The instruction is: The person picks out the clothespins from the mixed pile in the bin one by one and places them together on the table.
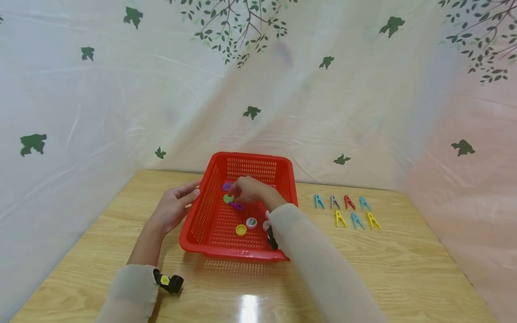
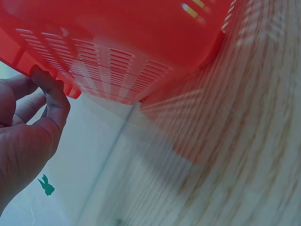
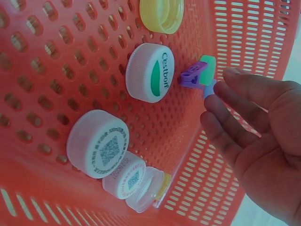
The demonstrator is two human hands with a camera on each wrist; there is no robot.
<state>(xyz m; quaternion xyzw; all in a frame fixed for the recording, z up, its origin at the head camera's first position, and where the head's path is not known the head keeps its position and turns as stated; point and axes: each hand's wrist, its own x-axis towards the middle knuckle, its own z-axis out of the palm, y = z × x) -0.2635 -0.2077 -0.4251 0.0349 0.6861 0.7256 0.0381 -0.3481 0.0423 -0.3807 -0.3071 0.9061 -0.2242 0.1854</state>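
A red plastic basket [image 1: 238, 253] with slotted walls stands on the table. My left hand [image 1: 171, 208] grips its left rim, thumb and fingers bent at the edge in the left wrist view. Inside the basket is my right hand [image 3: 256, 122], its fingers loosely extended and nothing visibly pinched. Close to its fingertips lie a purple clothespin [image 3: 192, 77] and a green cap [image 3: 208, 69]. A purple cap [image 1: 227, 185] sits farther back, partly hidden by the hand. Nearer the front are a yellow cap [image 1: 241, 230] and a white bottle cap [image 3: 149, 73].
Several more caps, including a white one with a printed code [image 3: 99, 143], lie along the basket's right side. To the right, on the wooden table [image 1: 404, 269], clothespins stand in two rows, among them a red one [image 1: 349, 202]. A patterned curtain [image 1: 343, 112] hangs behind.
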